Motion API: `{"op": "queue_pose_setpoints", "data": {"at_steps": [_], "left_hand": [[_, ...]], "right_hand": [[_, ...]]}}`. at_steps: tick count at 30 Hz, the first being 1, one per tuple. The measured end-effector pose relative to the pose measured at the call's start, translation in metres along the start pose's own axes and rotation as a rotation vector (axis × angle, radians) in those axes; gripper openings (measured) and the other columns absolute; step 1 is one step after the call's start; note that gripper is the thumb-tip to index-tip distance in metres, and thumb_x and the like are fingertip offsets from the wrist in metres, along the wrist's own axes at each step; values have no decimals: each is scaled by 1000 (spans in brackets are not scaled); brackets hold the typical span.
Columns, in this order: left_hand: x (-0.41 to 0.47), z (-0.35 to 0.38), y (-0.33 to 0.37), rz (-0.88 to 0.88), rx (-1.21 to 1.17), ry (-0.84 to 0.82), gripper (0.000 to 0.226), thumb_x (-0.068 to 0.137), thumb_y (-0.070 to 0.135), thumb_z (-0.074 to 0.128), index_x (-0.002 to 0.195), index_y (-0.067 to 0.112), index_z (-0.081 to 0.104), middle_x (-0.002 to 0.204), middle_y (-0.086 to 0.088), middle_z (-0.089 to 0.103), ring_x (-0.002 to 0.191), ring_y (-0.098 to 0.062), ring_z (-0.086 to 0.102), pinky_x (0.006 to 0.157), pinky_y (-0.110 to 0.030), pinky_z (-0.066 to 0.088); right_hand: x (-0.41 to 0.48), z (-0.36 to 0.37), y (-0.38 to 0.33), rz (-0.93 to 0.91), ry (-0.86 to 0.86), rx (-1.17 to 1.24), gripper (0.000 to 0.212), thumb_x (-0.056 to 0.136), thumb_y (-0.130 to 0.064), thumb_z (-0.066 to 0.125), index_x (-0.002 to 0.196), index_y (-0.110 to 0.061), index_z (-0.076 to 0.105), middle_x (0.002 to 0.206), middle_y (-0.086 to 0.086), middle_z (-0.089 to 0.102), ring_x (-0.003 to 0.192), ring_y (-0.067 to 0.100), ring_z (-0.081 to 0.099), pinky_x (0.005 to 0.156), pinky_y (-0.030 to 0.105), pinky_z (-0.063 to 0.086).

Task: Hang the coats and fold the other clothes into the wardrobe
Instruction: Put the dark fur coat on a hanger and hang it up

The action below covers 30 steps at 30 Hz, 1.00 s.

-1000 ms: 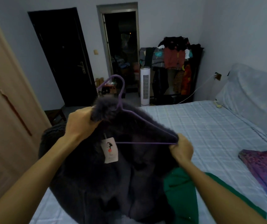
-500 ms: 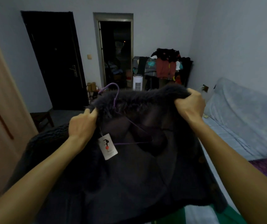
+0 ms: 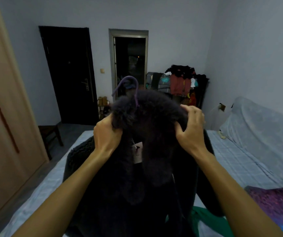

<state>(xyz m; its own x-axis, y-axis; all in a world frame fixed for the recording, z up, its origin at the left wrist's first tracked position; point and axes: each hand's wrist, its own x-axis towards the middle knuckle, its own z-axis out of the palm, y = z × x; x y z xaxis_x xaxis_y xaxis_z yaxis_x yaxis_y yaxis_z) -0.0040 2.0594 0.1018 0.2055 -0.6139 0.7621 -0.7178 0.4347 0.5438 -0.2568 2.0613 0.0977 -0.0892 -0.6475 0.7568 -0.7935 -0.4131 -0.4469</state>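
Head view: I hold a dark fleecy coat [image 3: 142, 194] up over the bed [image 3: 231, 159], both hands at its furry collar. My left hand [image 3: 107, 134] is fisted on the collar's left end, fingers curled tight into the pile. My right hand [image 3: 190, 129] clamps the right end, fingers hooked over the top and thumb pressing in below. The hook of a purple hanger [image 3: 136, 96] rises out of the collar between my hands; the rest of it is hidden inside the coat. A pale tag [image 3: 138, 152] dangles inside the neck. The coat's lower part drapes toward the bed's near edge, overlapping a green garment [image 3: 204, 221] lying there. A purple patterned cloth [image 3: 277, 207] lies toward the bed's near right corner. The wardrobe [image 3: 3, 117] stands shut beside the bed's left edge, apart from the coat.
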Motion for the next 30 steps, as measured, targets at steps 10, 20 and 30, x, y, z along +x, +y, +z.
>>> {"op": "queue_pose_setpoints", "data": {"at_steps": [10,20,30], "left_hand": [[28,9,33,52,-31,40,20,87,4,53,72,13,44,66,-3,50,58,-19,42,55,-24,18],[-8,5,27,26,-186,-154,42,92,34,56,132,23,48,119,2,63,109,-12,59,91,-25,45],[72,-13,8,115,105,-415,44,82,39,50,81,-2,65,85,-18,68,81,-34,65,63,-39,47]], "right_hand": [[24,-10,-13,-71,-107,-346,25,89,-32,51,90,-9,59,85,16,67,78,42,60,58,37,35],[18,-15,-11,108,110,-276,20,85,-10,55,66,-14,48,65,12,59,59,40,56,53,33,31],[31,-24,-13,43,170,-149,15,86,-19,62,71,-19,60,57,-3,54,50,25,49,45,23,19]]}}
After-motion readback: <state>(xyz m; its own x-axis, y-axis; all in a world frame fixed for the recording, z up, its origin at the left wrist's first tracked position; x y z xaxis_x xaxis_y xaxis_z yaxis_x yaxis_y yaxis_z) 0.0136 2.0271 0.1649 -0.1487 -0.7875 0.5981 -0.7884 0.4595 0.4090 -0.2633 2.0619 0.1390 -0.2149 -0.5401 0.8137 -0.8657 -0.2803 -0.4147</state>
